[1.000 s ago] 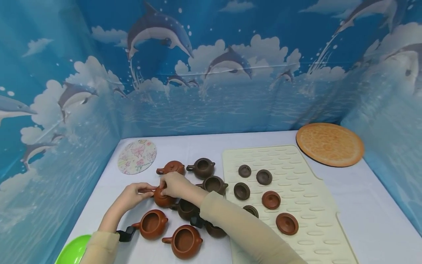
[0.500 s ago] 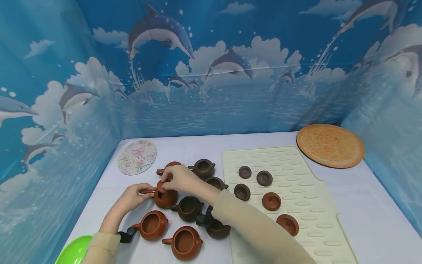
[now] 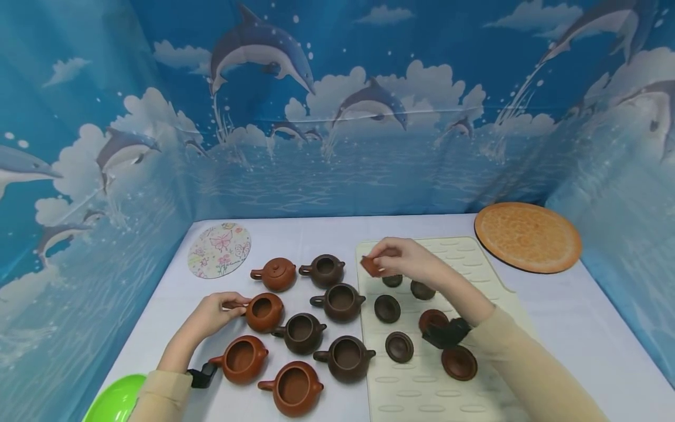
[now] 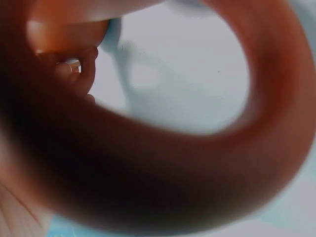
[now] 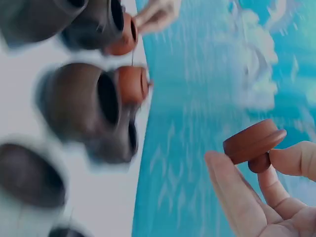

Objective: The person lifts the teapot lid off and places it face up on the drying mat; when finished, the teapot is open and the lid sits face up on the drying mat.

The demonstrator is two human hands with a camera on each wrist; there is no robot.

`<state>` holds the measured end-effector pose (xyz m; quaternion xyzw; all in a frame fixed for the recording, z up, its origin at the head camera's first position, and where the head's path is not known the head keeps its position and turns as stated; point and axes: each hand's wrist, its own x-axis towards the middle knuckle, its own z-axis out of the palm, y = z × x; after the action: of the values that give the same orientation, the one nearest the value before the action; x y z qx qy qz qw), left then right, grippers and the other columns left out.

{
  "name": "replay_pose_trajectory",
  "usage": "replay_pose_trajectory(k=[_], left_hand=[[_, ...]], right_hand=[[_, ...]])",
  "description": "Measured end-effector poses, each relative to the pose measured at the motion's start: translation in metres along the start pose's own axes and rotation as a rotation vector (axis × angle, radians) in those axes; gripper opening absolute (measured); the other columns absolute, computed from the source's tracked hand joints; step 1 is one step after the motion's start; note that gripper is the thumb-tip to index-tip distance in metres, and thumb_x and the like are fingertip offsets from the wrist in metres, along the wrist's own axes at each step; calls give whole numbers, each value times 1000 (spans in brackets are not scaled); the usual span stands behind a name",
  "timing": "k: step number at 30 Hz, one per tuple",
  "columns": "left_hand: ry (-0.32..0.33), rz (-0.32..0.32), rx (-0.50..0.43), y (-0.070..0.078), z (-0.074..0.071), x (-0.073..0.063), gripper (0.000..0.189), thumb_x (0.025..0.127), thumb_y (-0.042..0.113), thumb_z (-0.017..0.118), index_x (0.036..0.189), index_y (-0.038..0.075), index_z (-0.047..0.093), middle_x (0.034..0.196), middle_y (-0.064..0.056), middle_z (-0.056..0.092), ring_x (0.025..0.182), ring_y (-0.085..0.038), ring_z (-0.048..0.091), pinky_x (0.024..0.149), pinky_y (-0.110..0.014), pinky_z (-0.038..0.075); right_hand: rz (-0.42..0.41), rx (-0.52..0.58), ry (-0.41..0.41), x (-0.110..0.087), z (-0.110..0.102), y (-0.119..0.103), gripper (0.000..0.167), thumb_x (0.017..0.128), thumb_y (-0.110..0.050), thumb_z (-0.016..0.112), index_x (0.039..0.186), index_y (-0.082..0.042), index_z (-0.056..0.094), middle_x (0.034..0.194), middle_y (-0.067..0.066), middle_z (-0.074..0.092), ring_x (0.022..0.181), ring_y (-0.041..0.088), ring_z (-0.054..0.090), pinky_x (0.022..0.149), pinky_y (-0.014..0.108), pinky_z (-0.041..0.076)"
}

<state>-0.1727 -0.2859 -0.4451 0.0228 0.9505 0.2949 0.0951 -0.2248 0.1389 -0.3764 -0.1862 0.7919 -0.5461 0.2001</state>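
Note:
My left hand [image 3: 212, 319] pinches the handle of a small, lidless reddish-brown teapot [image 3: 263, 326] on the white table. Over the upper left of the cream mat, my right hand [image 3: 408, 262] holds a reddish-brown teapot lid [image 5: 253, 141]. The right wrist view shows thumb and fingers at the lid's knob. A lidded reddish-brown teapot [image 3: 280, 275] stands just behind the one at my left hand. Nearer me are two more open reddish-brown teapots, one by my left wrist [image 3: 244, 376] and one at the front [image 3: 297, 407]. A blurred reddish-brown handle loop [image 4: 148, 170] fills the left wrist view.
Several dark brown open teapots, such as this one [image 3: 341, 315], stand between the red ones and the cream mat [image 3: 506, 328]. Dark lids [image 3: 387, 309] and reddish lids [image 3: 459, 363] lie on the mat. A round floral mat, pizza-patterned board [image 3: 527, 237] and green dish [image 3: 118, 398] sit around.
My right hand has lifted the lid off the small reddish-brown teapot and carried it rightward over the cream mat. My left hand has stayed at that teapot's handle.

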Motion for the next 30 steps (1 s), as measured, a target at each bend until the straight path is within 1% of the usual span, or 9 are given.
replay_pose_trajectory(k=[3,7,12,15,17,19,22,26,30], left_hand=[[-2,3,7,0,0,1,16,89,5,70,103,13,76,97,-4,75,101,-28,69,90,-49,56],[-5,0,10,0,0,1,17,90,6,70,104,12,76,99,-5,75,101,-29,68,92,-51,55],[-8,-13,15,-1,0,0,17,90,7,70,104,13,76,100,-4,74,102,-29,67,93,-52,54],[-4,-15,12,-1,0,2,17,90,7,70,104,14,76,101,-4,74,102,-28,67,93,-51,54],[-3,-13,14,0,0,1,17,90,7,70,104,14,76,102,-5,74,102,-29,67,93,-51,54],[-2,-18,15,0,0,1,17,90,7,70,104,14,76,103,-5,74,103,-29,67,93,-51,54],[-4,-22,19,1,0,0,17,90,7,70,105,13,76,105,-7,74,103,-29,67,93,-51,54],[-2,-23,20,2,1,-1,16,90,8,70,105,13,76,106,-7,74,103,-30,67,92,-51,54],[-3,-21,25,2,0,-1,16,90,9,70,105,13,76,106,-7,74,103,-30,67,92,-52,54]], right_hand=[[68,75,45,-23,-33,23,29,101,-15,54,122,5,56,119,20,64,102,16,67,91,42,58],[122,211,81,-49,-68,60,24,104,-11,43,123,3,50,115,5,62,102,9,68,95,37,57],[161,467,93,-75,-90,99,22,107,-18,39,125,-6,47,113,-3,63,105,9,68,99,36,54],[177,526,117,-84,-94,116,37,107,-24,41,135,-1,38,115,-2,61,105,8,67,100,36,53],[198,471,148,-88,-93,124,49,107,-27,42,141,6,30,118,2,59,103,5,67,99,35,53],[233,333,172,-89,-90,130,59,106,-29,44,143,14,26,125,14,56,99,1,67,95,31,56],[295,109,221,-87,-85,136,64,104,-35,48,142,15,35,132,29,51,94,-2,66,87,26,58],[312,-172,310,-84,-81,139,62,99,-45,55,135,6,53,134,29,55,106,17,66,88,33,56],[279,-317,357,-79,-78,139,52,97,-43,59,126,0,63,126,25,63,116,38,59,90,44,53]])
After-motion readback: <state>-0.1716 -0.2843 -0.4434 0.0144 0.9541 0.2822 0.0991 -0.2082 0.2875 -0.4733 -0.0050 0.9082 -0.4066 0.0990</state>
